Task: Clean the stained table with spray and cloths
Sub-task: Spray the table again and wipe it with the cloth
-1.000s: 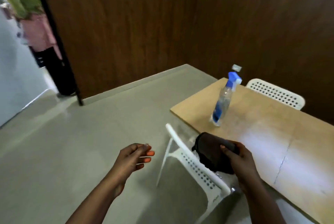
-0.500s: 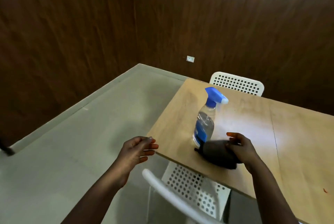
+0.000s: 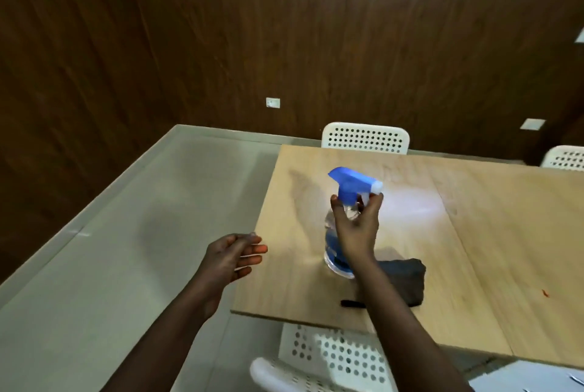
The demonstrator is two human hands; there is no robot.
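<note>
A light wooden table (image 3: 474,233) fills the right half of the frame, set against dark wood-panelled walls (image 3: 284,43) above a pale grey floor (image 3: 126,249). Near the centre, the spray bottle (image 3: 343,217) stands upright on the table, its blue trigger head with white nozzle pointing toward the right of the frame. The right hand (image 3: 358,227) grips the bottle's neck just below the head: the thumb curls round the left side, the fingers (image 3: 374,202) wrap the right side under the nozzle, and the clear body with its blue label shows below the palm. Just right of the bottle's base, behind the right forearm, a dark cloth (image 3: 403,281) lies bunched on the table, near its front edge. The left hand (image 3: 232,257) hovers at centre left, beside the table's left edge, fingers loosely curled and holding nothing. A small red stain (image 3: 545,293) marks the tabletop at right. White perforated chairs (image 3: 365,138) stand beyond the far edge and below the near edge.
</note>
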